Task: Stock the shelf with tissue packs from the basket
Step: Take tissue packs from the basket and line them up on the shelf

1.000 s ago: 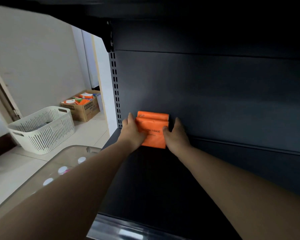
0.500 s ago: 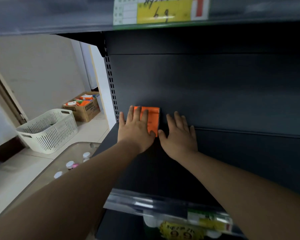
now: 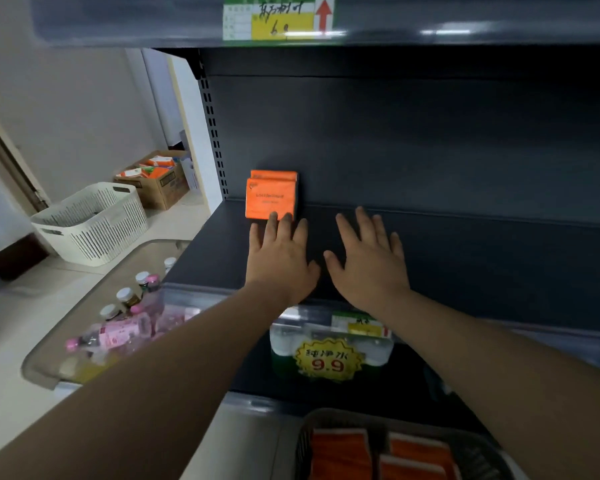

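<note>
**Stock check, dark shelf: two orange packs in place, both hands flat**

Tissue packs (image 3: 272,198): two, orange, standing upright one behind the other. They sit at the left rear corner of the shelf (image 3: 482,265), close against its back panel and just beside the perforated upright at the left end. The front pack faces out with dark print on it, too small to read.

Left hand (image 3: 281,258): palm down over the shelf, fingers straight and a little spread. The longest fingertips reach the bottom edge of the front pack. It grips nothing.

Right hand (image 3: 368,261): palm down, fingers straight and fanned, over bare shelf to the right of the packs and apart from them. It holds nothing. The two thumbs lie near each other without touching.

Basket (image 3: 303,445): dark mesh, at the bottom edge of the view below the shelf's front edge. It holds more orange packs (image 3: 340,452), at least three, lying flat.

Other items noted:
- Price label (image 3: 278,17), green and yellow with a red arrow, on the front rail of the shelf above.
- Yellow starburst tag (image 3: 328,362) reading 9.9, under the shelf's front edge, in front of wrapped bottles.
- Clear bin of small bottles (image 3: 129,306), white and pink caps, off the shelf's left end.
- White slatted basket (image 3: 90,223) on the floor, with a cardboard box (image 3: 156,183) of orange and white cartons behind it.
</note>
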The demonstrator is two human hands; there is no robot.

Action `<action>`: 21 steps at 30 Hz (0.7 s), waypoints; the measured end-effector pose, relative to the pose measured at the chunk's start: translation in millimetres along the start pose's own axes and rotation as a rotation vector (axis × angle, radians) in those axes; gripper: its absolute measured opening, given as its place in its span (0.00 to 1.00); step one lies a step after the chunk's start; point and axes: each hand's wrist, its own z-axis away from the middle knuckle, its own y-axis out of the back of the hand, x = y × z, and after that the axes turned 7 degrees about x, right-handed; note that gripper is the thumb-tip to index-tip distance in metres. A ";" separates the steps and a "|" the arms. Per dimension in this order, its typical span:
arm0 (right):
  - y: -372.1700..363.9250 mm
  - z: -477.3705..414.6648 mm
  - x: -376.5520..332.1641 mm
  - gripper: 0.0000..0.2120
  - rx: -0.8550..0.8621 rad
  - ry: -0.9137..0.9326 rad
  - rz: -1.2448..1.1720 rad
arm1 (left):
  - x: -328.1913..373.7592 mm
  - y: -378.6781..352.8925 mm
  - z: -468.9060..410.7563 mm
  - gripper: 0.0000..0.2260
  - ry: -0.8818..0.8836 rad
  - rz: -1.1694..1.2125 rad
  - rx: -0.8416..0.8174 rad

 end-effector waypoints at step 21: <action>-3.5 186.8 50.3 0.33 -0.168 0.002 -0.011 | 60.0 -35.1 175.0 0.35 -0.058 0.111 -0.164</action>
